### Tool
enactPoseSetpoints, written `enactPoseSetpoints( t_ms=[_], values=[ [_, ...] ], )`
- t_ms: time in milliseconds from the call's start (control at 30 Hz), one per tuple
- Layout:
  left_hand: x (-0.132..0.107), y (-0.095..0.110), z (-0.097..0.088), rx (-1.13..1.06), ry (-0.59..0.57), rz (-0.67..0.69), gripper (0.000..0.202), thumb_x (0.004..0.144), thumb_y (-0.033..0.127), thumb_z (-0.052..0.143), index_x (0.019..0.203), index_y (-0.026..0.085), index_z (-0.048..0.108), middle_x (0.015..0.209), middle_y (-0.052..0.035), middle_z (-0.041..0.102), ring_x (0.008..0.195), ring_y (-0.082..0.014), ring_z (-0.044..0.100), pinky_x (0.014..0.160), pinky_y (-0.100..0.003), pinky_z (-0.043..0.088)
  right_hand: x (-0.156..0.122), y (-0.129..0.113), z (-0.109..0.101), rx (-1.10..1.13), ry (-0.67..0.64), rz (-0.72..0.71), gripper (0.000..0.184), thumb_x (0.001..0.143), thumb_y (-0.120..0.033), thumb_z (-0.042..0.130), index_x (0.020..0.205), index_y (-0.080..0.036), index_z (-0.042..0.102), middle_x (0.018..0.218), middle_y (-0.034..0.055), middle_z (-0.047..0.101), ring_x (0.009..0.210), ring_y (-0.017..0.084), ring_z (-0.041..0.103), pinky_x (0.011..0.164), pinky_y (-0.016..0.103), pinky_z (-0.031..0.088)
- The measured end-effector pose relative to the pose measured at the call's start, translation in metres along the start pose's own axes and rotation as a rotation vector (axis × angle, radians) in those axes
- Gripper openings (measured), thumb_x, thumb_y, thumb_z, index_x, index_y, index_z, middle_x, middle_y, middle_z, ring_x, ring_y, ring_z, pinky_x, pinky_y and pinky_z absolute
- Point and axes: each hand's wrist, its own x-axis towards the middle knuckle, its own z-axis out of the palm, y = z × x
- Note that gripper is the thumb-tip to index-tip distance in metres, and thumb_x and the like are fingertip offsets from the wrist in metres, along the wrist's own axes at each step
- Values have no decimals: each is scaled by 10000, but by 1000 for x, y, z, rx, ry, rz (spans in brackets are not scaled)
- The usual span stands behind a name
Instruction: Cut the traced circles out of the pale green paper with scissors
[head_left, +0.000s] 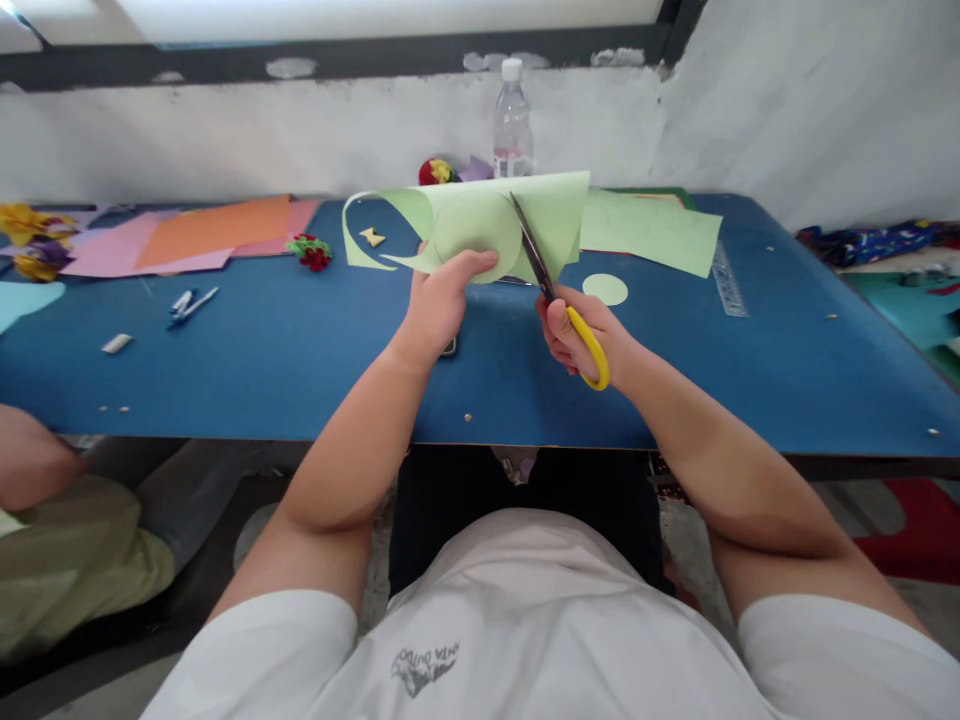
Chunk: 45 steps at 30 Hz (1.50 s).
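Note:
My left hand (444, 300) is closed on a light green paper sheet (487, 222), held up above the blue table (300, 350). A curved strip of the same paper hangs off its left side. My right hand (574, 335) grips yellow-handled scissors (559, 300), whose blades reach up into the sheet near its middle. A cut green paper circle (605, 289) lies on the table just right of the scissors.
More green sheets (652, 235) and a clear ruler (726, 280) lie at the right. A water bottle (512, 125) stands by the wall. Orange and pink sheets (202, 232), a small paper flower (311, 252) and a pen (191, 304) lie left. Another person's arm (30, 460) shows at the far left.

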Motion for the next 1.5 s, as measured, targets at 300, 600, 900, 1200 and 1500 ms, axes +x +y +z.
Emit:
enactPoseSetpoints(
  t_ms=[300, 600, 900, 1200, 1500],
  values=[
    [0, -4, -3, 62, -33, -1, 247, 857, 455, 982, 803, 262, 836, 985, -3, 868, 1040, -274, 834, 1090, -441, 694, -1, -1, -1, -11, 2, 17, 845, 834, -1113, 586, 899, -273, 515, 621, -39, 419, 481, 137, 395, 367, 300, 353],
    [-1, -8, -3, -34, -27, -43, 138, 882, 375, 941, 847, 264, 868, 943, 18, 840, 1011, -252, 831, 1075, -430, 692, 0, -1, -2, -43, 1, -3, 832, 864, -1094, 586, 903, -265, 522, 605, -48, 437, 455, 131, 421, 373, 297, 372],
    [-1, -13, -7, 55, 12, -22, 192, 888, 393, 924, 779, 264, 832, 930, 16, 835, 1057, -270, 833, 1122, -451, 685, -1, -2, -3, -37, -1, 6, 813, 867, -1083, 601, 896, -275, 518, 603, -38, 441, 470, 147, 422, 393, 321, 362],
    [1, -9, -3, 18, 12, -127, 215, 932, 328, 891, 786, 225, 771, 942, -30, 825, 1221, -304, 821, 1206, -470, 656, 0, -4, -2, -15, 2, 9, 844, 820, -1113, 612, 891, -279, 502, 611, -39, 428, 470, 139, 399, 397, 333, 340],
    [0, -12, -1, -69, -7, 2, 114, 884, 364, 873, 833, 266, 845, 922, 15, 826, 1013, -247, 824, 1089, -415, 685, 0, -3, -1, 5, -6, 20, 848, 812, -1115, 617, 894, -279, 502, 616, -35, 421, 475, 140, 388, 396, 338, 325]
  ],
)
